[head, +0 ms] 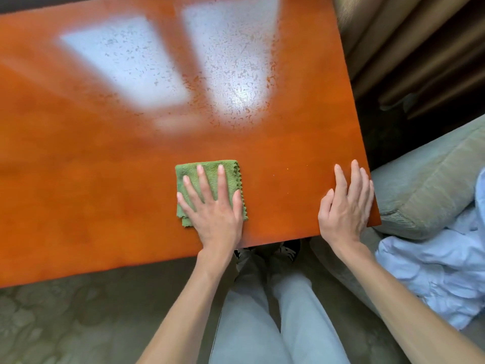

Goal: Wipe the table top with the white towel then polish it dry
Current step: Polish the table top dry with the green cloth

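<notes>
The orange-brown glossy table top fills most of the view, with bright window reflections and speckled droplets on its far half. A folded green cloth lies near the front edge. My left hand presses flat on it with the fingers spread. Empty and lying flat, my right hand rests at the table's front right corner. A crumpled white towel sits off the table on the seat at the right, touched by neither hand.
A grey-green sofa stands close against the table's right edge. Brown curtains hang at the back right. My legs in light trousers are just below the front edge, over a patterned carpet.
</notes>
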Tool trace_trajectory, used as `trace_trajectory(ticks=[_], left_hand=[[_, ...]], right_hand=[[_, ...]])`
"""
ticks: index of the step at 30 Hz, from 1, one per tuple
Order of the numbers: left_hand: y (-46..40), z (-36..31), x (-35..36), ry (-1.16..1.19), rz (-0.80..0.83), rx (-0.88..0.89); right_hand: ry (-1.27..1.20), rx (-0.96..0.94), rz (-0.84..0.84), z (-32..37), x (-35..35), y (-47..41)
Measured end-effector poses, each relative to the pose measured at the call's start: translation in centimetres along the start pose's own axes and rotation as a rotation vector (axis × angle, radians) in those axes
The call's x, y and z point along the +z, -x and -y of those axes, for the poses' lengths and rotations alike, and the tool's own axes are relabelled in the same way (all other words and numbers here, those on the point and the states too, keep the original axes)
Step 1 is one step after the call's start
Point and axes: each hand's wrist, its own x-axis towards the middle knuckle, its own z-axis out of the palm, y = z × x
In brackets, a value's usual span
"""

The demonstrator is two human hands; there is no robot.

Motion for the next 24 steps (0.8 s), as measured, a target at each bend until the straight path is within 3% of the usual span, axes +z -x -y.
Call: trace_trajectory(ticks=[4, 6, 10, 14, 16, 18, 21, 24], left_hand=[[-5.2, -2.3, -0.2, -0.040, -0.001, 0.244], [-8.8, -2.1, -0.8, -0.049, -0.010, 0.266], [-13.1, 1.8, -2.5, -0.022, 0.027, 0.078], [-8.5, 4.2, -2.3, -0.002, -0.017, -0.116], [-5.3, 2.0, -1.5, -0.007, -0.035, -0.160], [-3.5, -2.1, -0.7, -0.008, -0.032, -0.125], [-2.0, -10.2, 0.8, -0.074, -0.026, 0.043], [-0.8, -18.8, 2.3, -0.050, -0.022, 0.252]], right_hand=[[0.001, -0.006, -0.001, -0.1, -0.2, -0.1], [-0.002, -0.013, 0.016, -0.3, -0.3, -0.1], [-0.026, -0.036, 0.039, -0.7, -0.8, -0.3], [-0.167, 0.002, 0.076, -3.3, -2.3, -2.5], [-0.314, 0.059, 0.147, -5.0, -2.8, -3.6], [-0.530, 0.111, 0.332, -6.4, -3.3, -4.7], [-0.741, 0.114, 0.550, -7.9, -3.8, -5.2], [-0.956, 0.253, 0.553, -9.3, -3.8, -5.3]])
